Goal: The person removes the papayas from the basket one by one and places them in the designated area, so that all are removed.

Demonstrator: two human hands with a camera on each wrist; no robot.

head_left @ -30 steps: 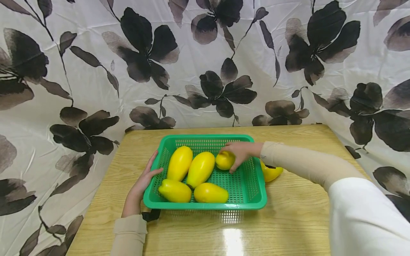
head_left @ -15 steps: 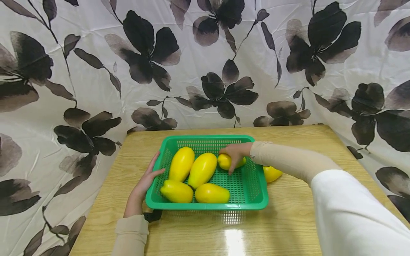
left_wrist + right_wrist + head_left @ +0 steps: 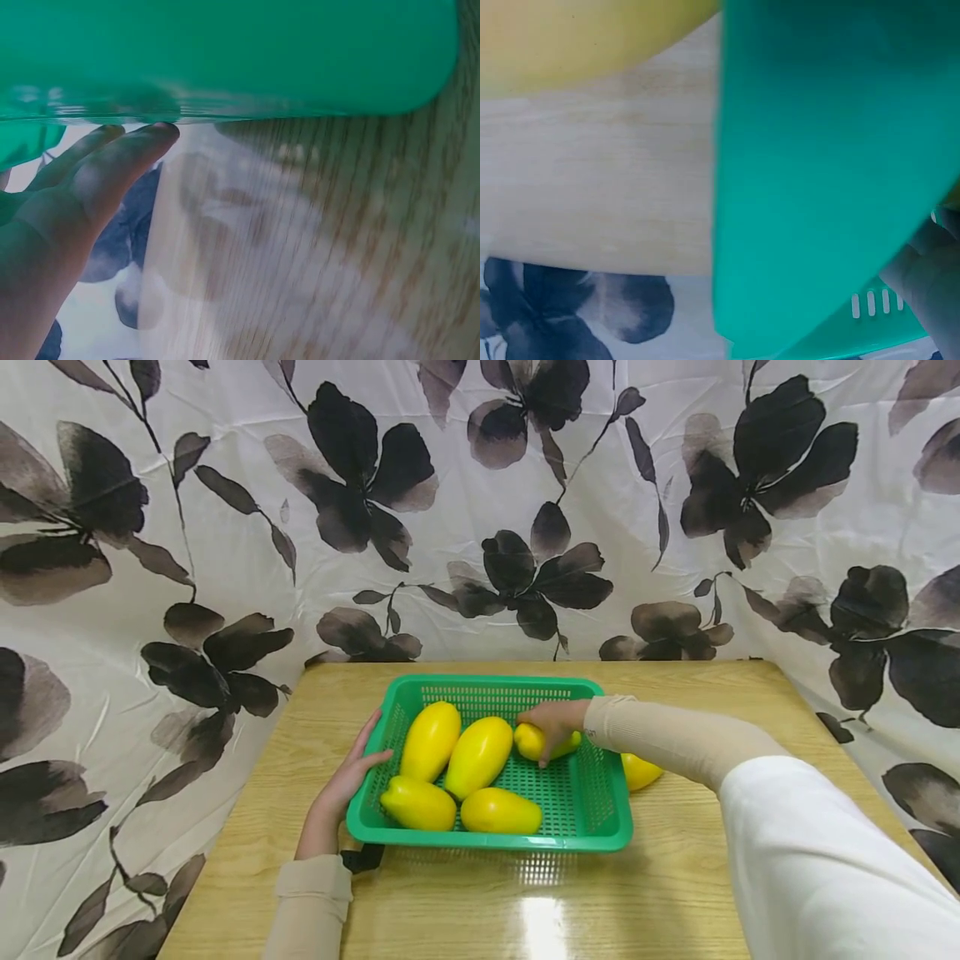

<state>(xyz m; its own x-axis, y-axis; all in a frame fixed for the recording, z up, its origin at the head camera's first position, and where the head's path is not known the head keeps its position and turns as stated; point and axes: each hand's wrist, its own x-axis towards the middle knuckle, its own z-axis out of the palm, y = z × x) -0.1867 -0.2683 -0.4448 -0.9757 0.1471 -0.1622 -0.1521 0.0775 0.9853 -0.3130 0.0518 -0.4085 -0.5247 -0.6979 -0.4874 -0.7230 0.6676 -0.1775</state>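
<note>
The green basket stands on the table and holds several smooth, oblong yellow fruits. My left hand holds its left side, thumb over the rim and fingers along the outer wall; in the left wrist view those fingers lie along the wall under the rim. Over the back right of the basket, my right hand grips a yellow fruit from above, its narrow end pointing right. Two upright fruits lean side by side to its left. Along the front lie two more fruits.
Outside the basket's right wall, another yellow fruit lies on the wooden table, partly hidden by my right forearm. A floral curtain hangs behind and beside the table. The basket's front right floor shows bare mesh.
My right hand has moved slightly with its fruit, whose narrow right end now shows beyond the hand. The left hand keeps its place on the basket. The whole view has shifted a little.
</note>
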